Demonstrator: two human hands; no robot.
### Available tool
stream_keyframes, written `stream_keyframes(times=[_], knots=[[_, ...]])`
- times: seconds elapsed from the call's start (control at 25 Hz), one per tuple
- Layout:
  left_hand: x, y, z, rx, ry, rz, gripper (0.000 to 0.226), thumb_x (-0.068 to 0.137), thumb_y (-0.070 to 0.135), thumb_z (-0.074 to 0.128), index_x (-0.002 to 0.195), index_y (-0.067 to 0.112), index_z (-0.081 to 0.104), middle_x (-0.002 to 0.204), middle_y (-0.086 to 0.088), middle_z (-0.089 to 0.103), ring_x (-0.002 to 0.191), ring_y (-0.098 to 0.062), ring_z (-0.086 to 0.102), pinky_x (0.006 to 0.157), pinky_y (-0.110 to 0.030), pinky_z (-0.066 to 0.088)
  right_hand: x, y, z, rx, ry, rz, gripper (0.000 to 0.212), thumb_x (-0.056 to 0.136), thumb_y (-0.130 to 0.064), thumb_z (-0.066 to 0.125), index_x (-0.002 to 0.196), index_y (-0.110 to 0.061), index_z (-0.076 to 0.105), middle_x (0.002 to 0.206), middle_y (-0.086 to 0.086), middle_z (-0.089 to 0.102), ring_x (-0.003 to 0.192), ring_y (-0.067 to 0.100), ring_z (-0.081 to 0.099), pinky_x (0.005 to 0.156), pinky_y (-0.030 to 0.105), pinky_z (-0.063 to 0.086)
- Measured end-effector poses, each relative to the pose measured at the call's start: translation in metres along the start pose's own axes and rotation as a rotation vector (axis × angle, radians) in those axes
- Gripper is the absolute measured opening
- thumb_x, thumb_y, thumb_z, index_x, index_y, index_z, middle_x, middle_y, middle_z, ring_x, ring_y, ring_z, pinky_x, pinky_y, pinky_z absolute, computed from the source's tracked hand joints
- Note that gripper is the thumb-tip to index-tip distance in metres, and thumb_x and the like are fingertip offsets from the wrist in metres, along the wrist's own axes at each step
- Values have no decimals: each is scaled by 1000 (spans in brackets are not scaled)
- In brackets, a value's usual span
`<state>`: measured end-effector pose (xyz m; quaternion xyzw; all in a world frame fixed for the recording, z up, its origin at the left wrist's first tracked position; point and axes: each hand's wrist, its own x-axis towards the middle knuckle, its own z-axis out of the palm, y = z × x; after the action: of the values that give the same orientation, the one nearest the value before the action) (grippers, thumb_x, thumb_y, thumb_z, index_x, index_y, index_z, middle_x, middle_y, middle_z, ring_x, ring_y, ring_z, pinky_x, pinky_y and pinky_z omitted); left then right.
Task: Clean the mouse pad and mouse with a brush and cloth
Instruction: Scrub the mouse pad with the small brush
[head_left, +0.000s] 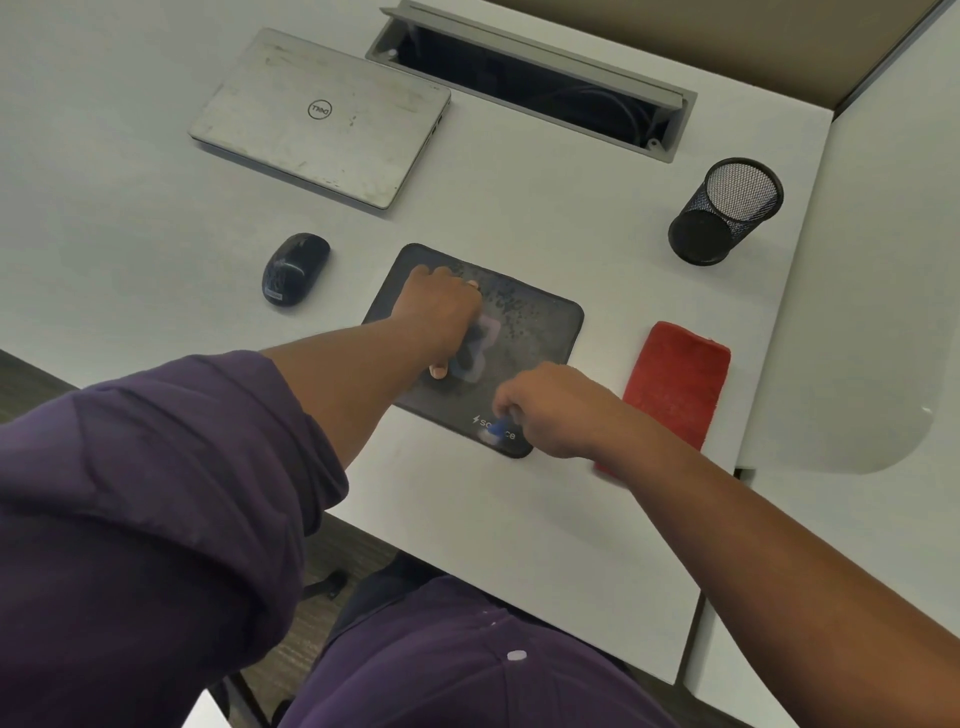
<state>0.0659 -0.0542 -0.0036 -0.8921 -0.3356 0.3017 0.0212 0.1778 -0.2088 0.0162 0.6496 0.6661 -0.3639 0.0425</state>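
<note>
Nearest, at the bench's front edge: right hand (550, 410), fingers curled round a small blue brush (497, 429) on the mouse pad's (540, 332) near corner; left hand (441, 306) pressing the pad flat, fingers curled onto it. Best swept in short strokes off the near edge, pad pinned. Waiting: mouse (295, 269) left of the pad, red cloth (675, 382) right; laptop (322, 117) and mesh cup (727, 210) farther back, neither in the way.

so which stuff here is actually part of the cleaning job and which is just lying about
In use: black rectangular mouse pad, black mouse, small blue brush in the right hand, red folded cloth.
Lying about: closed silver laptop, black mesh pen cup.
</note>
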Motion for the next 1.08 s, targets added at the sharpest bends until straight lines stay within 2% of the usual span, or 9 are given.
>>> stream_keyframes(times=[0.08,0.2,0.36,0.48,0.6,0.72,0.8,0.96,1.08], knots=[[0,0,0,-5,-9,2,91,50,35,97,128,14,55,103,0,64,107,-24,53,75,-34,31,-4,4,1,-63,-36,20,32,84,-4,53,98,-28,68,98,1,63,85,26,59,74,41,55],[1,-2,1,-9,-5,5,83,49,36,96,121,17,58,103,1,64,104,-24,53,75,-34,32,-9,6,0,13,25,11,42,83,-1,51,109,-30,68,101,-2,66,91,25,59,79,41,54],[1,-1,2,-11,1,4,85,47,34,97,120,16,56,97,2,61,104,-24,53,73,-34,31,-18,11,1,-77,-1,9,30,85,-7,53,102,-28,66,99,2,62,90,29,59,75,41,53],[2,0,3,-6,11,14,83,48,35,96,119,17,57,92,3,58,102,-23,54,73,-34,32,-18,15,-2,-16,93,0,43,81,0,51,110,-28,66,103,0,64,96,27,58,80,40,51],[2,0,2,-11,11,13,78,49,33,95,117,17,59,87,3,54,101,-23,53,75,-34,32,-23,15,-4,-21,20,-32,38,84,-1,49,108,-25,67,102,0,64,98,25,58,78,35,48],[2,0,3,-8,4,11,81,47,33,95,118,17,59,84,5,50,100,-23,53,75,-34,32,-26,23,-7,25,196,72,48,79,3,46,111,-26,68,104,0,66,100,25,58,77,33,46],[2,-1,3,-2,2,14,84,47,35,96,120,17,59,88,4,56,101,-23,54,75,-34,32,-27,25,-6,-52,268,144,43,80,2,46,109,-22,67,102,4,65,98,29,58,75,37,48],[2,0,1,5,-10,19,82,48,38,97,116,16,58,94,3,59,102,-24,54,74,-35,31,-33,15,6,21,43,76,38,85,-1,48,105,-27,68,105,2,65,95,24,58,70,30,41],[2,-1,2,-9,-1,12,79,50,35,96,116,14,58,87,2,54,101,-24,54,74,-35,31,-30,20,1,9,239,140,43,80,4,45,106,-22,67,99,2,65,93,26,58,69,33,43]])
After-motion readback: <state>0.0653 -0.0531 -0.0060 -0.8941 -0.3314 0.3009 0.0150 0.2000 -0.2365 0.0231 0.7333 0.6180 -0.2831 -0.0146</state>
